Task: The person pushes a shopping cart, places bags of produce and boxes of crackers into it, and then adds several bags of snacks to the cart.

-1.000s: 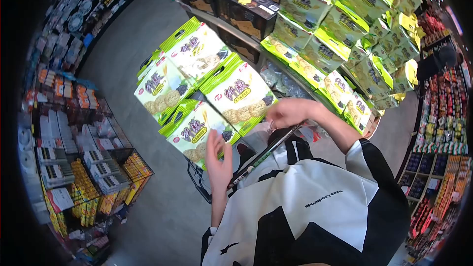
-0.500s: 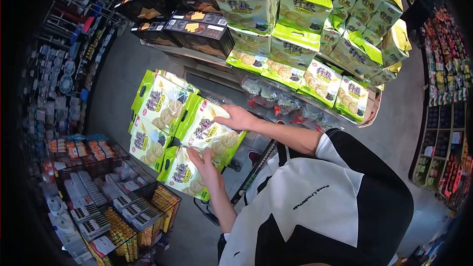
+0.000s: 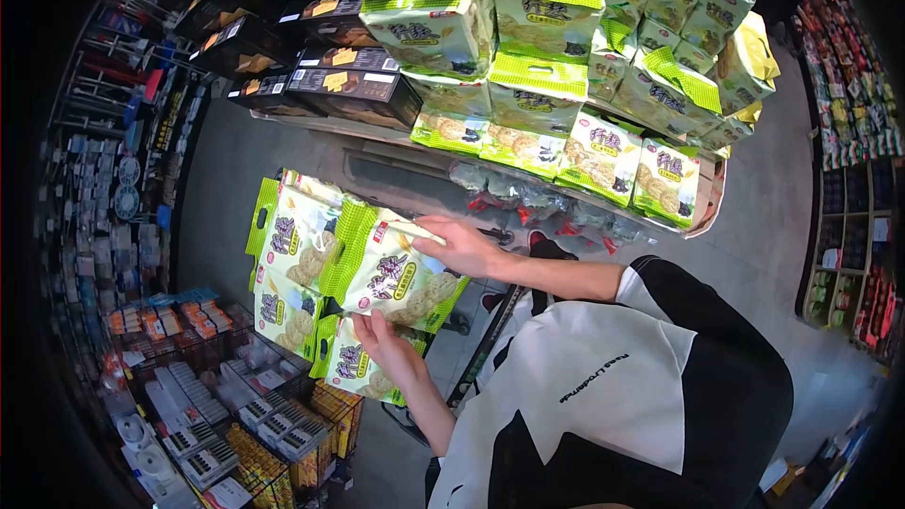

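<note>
Lowered since half a second ago, the bundle of green cracker bags (image 3: pixel 353 283) now hangs below the display shelf (image 3: pixel 566 196) rather than level with it, and the person's view has dipped with it. Right hand (image 3: pixel 467 247) is closed over the top edge of the front bag (image 3: pixel 401 275), thumb across the seal; left hand (image 3: pixel 385 344) props the same bag from beneath, fingers curled loosely, and how tightly it grips cannot be told. The bundle lies forward and left of both hands, its long axis running down and slightly left. At least four bags show in the bundle. Above, stacked green cracker bags (image 3: pixel 547 85) number over a dozen, beside about six black boxes (image 3: pixel 353 90).
</note>
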The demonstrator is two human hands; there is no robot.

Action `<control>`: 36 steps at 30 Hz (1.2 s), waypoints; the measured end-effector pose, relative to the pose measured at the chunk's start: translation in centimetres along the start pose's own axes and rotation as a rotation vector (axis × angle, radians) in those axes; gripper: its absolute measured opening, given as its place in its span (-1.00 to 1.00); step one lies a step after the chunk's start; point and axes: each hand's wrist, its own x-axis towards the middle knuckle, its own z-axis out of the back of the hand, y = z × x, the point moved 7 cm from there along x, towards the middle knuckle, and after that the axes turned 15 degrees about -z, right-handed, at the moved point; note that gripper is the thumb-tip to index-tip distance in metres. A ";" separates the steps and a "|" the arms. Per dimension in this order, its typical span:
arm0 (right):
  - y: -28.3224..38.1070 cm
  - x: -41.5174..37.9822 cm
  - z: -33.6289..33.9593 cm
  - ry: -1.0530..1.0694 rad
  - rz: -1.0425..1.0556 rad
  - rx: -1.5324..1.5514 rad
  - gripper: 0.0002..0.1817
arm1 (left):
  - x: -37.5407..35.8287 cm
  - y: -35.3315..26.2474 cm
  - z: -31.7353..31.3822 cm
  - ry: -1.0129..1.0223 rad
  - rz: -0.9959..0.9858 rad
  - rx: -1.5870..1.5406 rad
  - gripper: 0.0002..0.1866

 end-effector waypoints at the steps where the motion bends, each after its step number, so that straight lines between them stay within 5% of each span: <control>1: 1.3 -0.4 1.3 0.002 0.000 0.044 -0.44 | 0.1 -0.3 -0.6 0.054 0.032 0.004 -0.35; 10: 3.9 -4.0 10.5 -0.241 0.098 0.157 -0.44 | -0.7 -3.5 -10.9 0.365 -0.066 0.094 -0.25; 30: -11.5 -19.7 28.5 -0.831 -0.198 0.190 -0.13 | -9.2 4.8 -36.9 1.296 -0.125 0.085 -0.46; 35: -12.7 -20.0 32.0 -0.895 -0.296 0.205 -0.16 | -10.0 7.2 -41.3 1.284 -0.196 0.131 -0.33; 36: -11.8 -19.5 32.7 -0.943 -0.175 0.191 -0.18 | -10.2 6.8 -42.3 1.281 -0.253 0.132 -0.34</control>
